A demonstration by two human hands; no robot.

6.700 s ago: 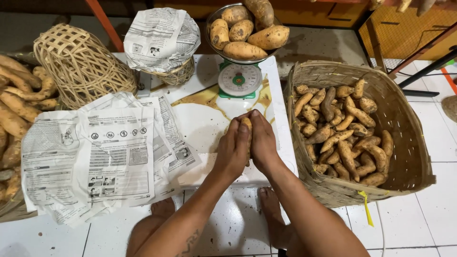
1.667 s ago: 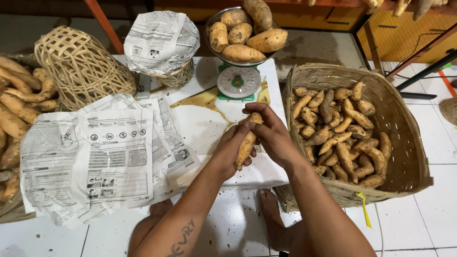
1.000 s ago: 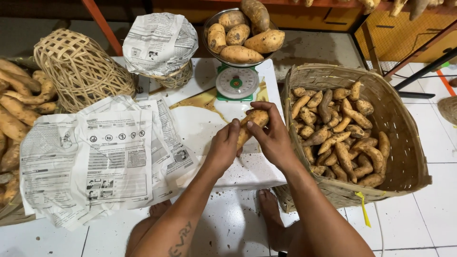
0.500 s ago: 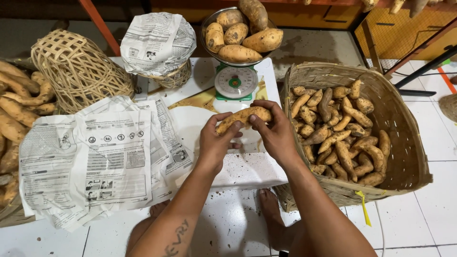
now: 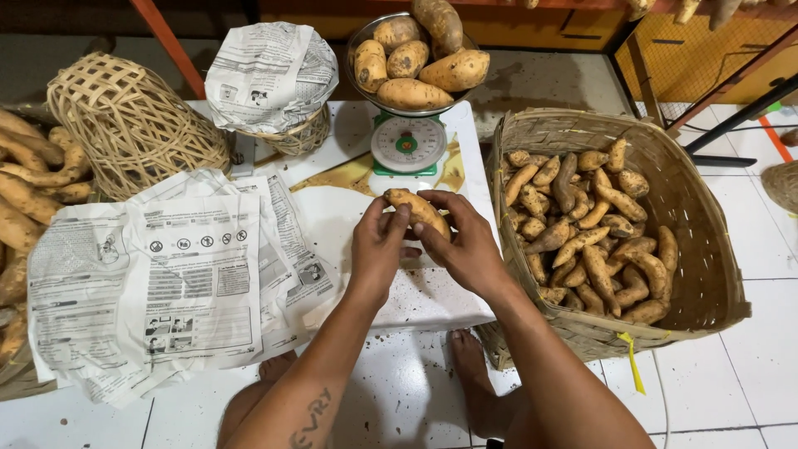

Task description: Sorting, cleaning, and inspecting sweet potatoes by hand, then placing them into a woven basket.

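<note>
Sweet potato (image 5: 418, 212) between left hand (image 5: 378, 249) and right hand (image 5: 465, 241) fingertips

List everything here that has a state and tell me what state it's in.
Sweet potato: held in both hands.
Left hand: gripping it.
Right hand: gripping it.
Scale pan: loaded with tubers.
Big basket: partly filled.
Wicker basket: upside down.
Small basket: covered with newspaper.

A single orange-brown sweet potato (image 5: 418, 211) sat near the centre of the frame, slightly above the middle. It was elongated and tapered, dusted with soil, and lay tilted, its left end higher than its right.
</note>
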